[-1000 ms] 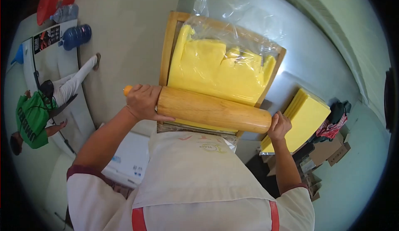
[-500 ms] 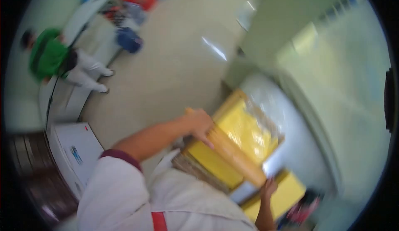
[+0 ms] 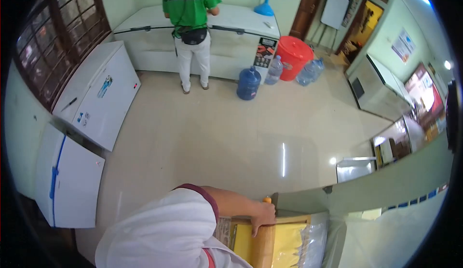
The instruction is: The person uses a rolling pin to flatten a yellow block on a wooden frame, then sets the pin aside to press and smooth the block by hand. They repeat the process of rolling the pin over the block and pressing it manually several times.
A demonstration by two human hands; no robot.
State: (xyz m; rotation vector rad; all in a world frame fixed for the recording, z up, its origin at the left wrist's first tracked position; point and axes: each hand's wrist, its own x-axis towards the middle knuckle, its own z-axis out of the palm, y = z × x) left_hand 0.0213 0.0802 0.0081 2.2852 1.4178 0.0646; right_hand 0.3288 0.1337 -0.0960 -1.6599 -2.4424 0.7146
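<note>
My left hand (image 3: 263, 217) is closed round the far end of a wooden rolling pin (image 3: 263, 248). The pin's small orange-brown handle tip (image 3: 266, 199) pokes out beyond my fingers. Beneath the pin lies a flat yellow sheet (image 3: 288, 239), shiny as if under plastic, inside a wooden frame (image 3: 294, 219). More yellow shows on the other side of the pin. The pin's near end runs off the bottom edge, and my right hand is out of view.
A person in a green shirt (image 3: 190, 7) stands at a long white chest freezer (image 3: 222, 51). More freezers (image 3: 103, 94) line the left wall. A blue water jug (image 3: 249, 83) and a red bucket (image 3: 293, 58) stand on the floor (image 3: 202, 133).
My view has swung up and left, from the work surface to the room. My right hand has left the picture. My left hand still holds the rolling pin.
</note>
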